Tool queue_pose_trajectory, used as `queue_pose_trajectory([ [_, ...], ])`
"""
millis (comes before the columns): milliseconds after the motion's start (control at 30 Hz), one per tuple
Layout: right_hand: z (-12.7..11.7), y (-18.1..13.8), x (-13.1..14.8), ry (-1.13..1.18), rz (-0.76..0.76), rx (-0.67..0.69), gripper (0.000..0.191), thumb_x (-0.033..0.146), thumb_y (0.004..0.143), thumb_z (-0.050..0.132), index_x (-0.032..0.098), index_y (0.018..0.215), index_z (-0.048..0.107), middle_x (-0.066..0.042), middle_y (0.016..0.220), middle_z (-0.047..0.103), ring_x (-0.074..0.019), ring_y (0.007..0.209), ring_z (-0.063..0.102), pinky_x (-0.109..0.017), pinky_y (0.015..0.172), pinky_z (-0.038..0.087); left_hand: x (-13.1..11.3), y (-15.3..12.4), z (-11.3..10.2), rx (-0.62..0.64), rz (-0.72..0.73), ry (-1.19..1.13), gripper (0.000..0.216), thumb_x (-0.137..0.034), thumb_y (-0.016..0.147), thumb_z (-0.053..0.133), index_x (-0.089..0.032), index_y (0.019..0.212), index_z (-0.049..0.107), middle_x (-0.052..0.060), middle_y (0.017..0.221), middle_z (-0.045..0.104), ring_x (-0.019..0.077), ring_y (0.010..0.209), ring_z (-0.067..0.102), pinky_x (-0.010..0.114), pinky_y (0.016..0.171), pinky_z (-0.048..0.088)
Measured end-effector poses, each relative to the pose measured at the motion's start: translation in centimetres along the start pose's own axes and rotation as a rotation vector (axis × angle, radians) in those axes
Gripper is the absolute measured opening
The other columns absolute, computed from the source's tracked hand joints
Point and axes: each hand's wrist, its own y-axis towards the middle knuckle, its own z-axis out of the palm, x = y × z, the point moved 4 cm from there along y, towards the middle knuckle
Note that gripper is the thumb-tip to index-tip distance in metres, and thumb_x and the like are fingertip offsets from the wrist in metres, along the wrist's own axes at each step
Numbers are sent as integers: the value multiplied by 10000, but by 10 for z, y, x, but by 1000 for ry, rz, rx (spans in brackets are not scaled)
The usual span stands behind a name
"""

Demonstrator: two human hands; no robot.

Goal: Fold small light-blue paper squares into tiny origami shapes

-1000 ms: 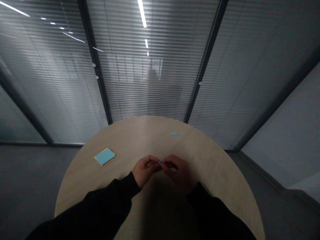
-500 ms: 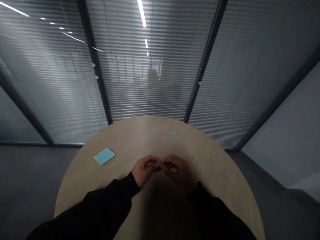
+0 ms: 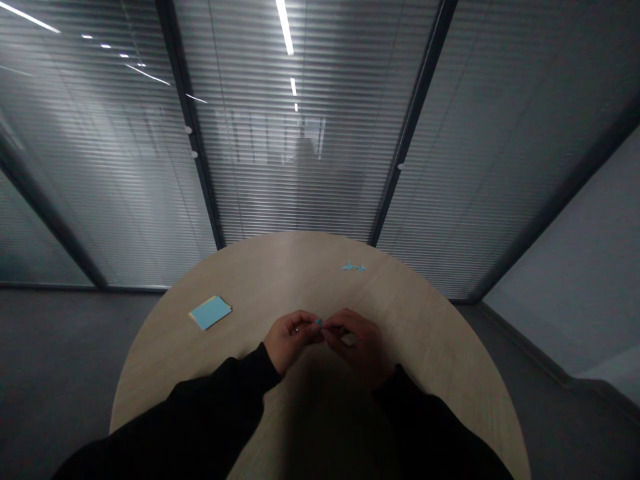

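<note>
Between my fingertips is a tiny piece of folded blue paper (image 3: 319, 321), mostly covered, so its shape is hard to make out. My left hand (image 3: 291, 339) pinches it from the left with thumb and forefinger. From the other side, my right hand (image 3: 359, 343) has its thumb and fingertips closed on it. Both hands are just above the table. Farther off, to the right of centre, small folded blue paper figures (image 3: 353, 267) rest on the wood. A stack of square paper sheets (image 3: 211, 313), blue on top with a yellowish edge beneath, lies left of my left hand.
The round wooden table (image 3: 280, 273) has its curved far edge close to a glass partition with blinds (image 3: 300, 187). Dark frame posts divide the glass. A pale wall (image 3: 580, 280) stands at the right, and grey floor (image 3: 65, 360) shows beyond the table.
Almost nothing differs. The fingertips have shifted very slightly around the small blue paper, and the whole view has moved a touch.
</note>
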Motion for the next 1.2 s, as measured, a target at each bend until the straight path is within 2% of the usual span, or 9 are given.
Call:
queue_pose_trajectory([
  [300, 3, -3, -4, -37, 42, -5, 94, 289, 856, 614, 204, 815, 617, -10, 738, 632, -130, 625, 599, -235, 591, 486, -1, -2, 3, 51, 36, -3, 362, -401, 683, 805, -126, 824, 617, 32, 738, 660, 149, 719, 643, 314, 780, 509],
  [600, 6, -3, -1, -22, 35, 32, 116, 311, 869, 604, 204, 835, 632, -16, 744, 645, -130, 628, 611, -231, 579, 490, -2, 2, 1, 74, 100, 37, 398, -469, 689, 785, -128, 781, 601, 4, 662, 598, 106, 598, 570, 248, 628, 469],
  [700, 4, -3, 0, -30, 32, 8, 118, 312, 866, 603, 203, 833, 634, -15, 742, 649, -131, 631, 614, -232, 581, 501, -1, 2, 0, 39, 88, 39, 382, -441, 673, 805, -121, 772, 620, 18, 674, 633, 112, 615, 591, 251, 645, 477],
  [867, 3, -4, -7, -8, 54, -6, 115, 316, 862, 617, 208, 883, 647, -19, 763, 658, -140, 646, 622, -242, 595, 510, 5, 2, -5, -77, -12, -52, 382, -370, 620, 854, -109, 840, 683, 44, 725, 697, 116, 636, 630, 252, 670, 491],
  [1200, 1, -4, -10, -5, 75, 1, 108, 296, 853, 620, 212, 917, 646, -16, 796, 662, -139, 656, 611, -250, 613, 503, 3, 2, -2, -97, -49, -135, 429, -300, 568, 888, -100, 895, 695, 54, 723, 722, 118, 614, 649, 261, 678, 518],
])
